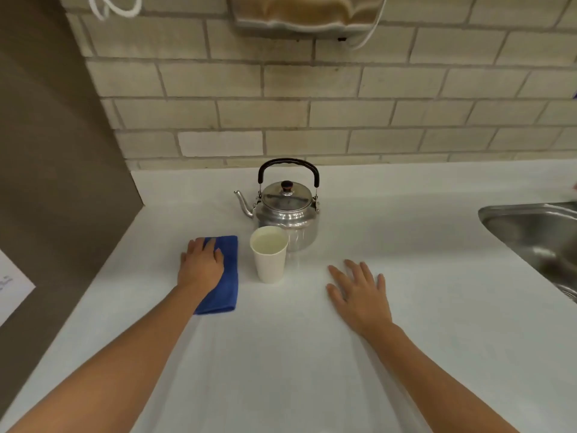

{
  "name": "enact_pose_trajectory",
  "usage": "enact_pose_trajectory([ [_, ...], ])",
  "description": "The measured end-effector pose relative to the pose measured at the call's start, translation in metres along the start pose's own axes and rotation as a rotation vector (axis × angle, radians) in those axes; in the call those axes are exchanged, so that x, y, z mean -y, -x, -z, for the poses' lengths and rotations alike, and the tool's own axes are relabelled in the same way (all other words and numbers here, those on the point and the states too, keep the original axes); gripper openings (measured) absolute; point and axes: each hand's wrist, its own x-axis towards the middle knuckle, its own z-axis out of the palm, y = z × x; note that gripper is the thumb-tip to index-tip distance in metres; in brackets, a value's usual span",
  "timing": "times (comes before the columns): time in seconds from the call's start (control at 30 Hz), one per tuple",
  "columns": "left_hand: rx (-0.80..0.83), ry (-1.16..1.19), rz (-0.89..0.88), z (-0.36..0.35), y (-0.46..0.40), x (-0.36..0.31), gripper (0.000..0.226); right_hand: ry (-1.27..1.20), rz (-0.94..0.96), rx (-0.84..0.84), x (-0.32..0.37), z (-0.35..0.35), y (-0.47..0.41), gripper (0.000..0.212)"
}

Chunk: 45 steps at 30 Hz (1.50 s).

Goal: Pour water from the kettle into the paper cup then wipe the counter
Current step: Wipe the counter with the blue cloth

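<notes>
A shiny metal kettle [288, 210] with a black handle stands upright near the back of the white counter [406, 245], spout pointing left. Just in front of it stands a white paper cup [269, 256], upright and holding liquid. Left of the cup lies a folded blue cloth [227, 276]. My left hand [201, 265] rests flat on top of the cloth, fingers together and pressing down on it. My right hand [359, 290] lies palm down on the bare counter to the right of the cup, fingers spread, holding nothing.
A steel sink [537, 235] is set into the counter at the right edge. A brick wall runs behind the counter, with a wall-mounted unit [306, 14] overhead. A brown panel [56, 167] closes the left side, with a white paper [12, 285] on it.
</notes>
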Motion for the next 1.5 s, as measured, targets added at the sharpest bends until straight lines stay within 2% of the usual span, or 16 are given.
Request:
enact_pose_trajectory([
  [0.1,0.111,-0.140,-0.052,-0.018,-0.013,0.004,0.049,-0.011,-0.003,-0.019,0.000,-0.002,-0.002,0.045],
  [0.33,0.102,-0.210,-0.205,-0.023,-0.008,0.031,0.050,-0.004,-0.019,-0.022,0.002,-0.001,0.000,0.044],
  [0.47,0.036,-0.194,-0.212,-0.013,0.022,0.049,0.049,-0.005,-0.025,0.005,0.004,0.002,0.002,0.044],
  [0.6,-0.016,-0.161,-0.059,-0.011,0.067,0.038,0.050,-0.017,-0.022,0.010,0.008,0.006,0.004,0.043],
  [0.7,-0.023,-0.130,0.107,-0.025,0.113,0.000,0.052,-0.053,-0.021,-0.016,0.010,0.008,0.006,0.042],
  [0.87,-0.022,-0.124,0.063,-0.062,0.171,-0.088,0.053,-0.125,0.058,0.050,0.000,0.021,0.009,0.044],
  [0.97,-0.059,-0.072,0.203,-0.052,0.180,-0.076,0.054,-0.055,0.127,0.093,-0.038,0.033,0.014,0.045],
  [1.1,-0.169,-0.092,0.433,-0.037,0.194,-0.054,0.054,0.014,0.115,0.145,-0.091,0.044,0.011,0.046],
  [1.2,-0.216,-0.109,0.547,-0.056,0.201,-0.092,0.055,0.010,0.114,0.169,-0.114,0.044,0.008,0.046],
  [1.27,-0.210,-0.147,0.552,-0.081,0.199,-0.143,0.056,0.000,0.149,0.175,-0.120,0.043,0.005,0.046],
  [1.4,-0.128,-0.179,0.406,-0.134,0.171,-0.255,0.057,-0.056,0.183,0.166,-0.135,0.050,-0.006,0.043],
  [1.5,-0.044,-0.141,0.300,-0.148,0.151,-0.292,0.058,-0.042,0.131,0.183,-0.158,0.059,-0.019,0.043],
])
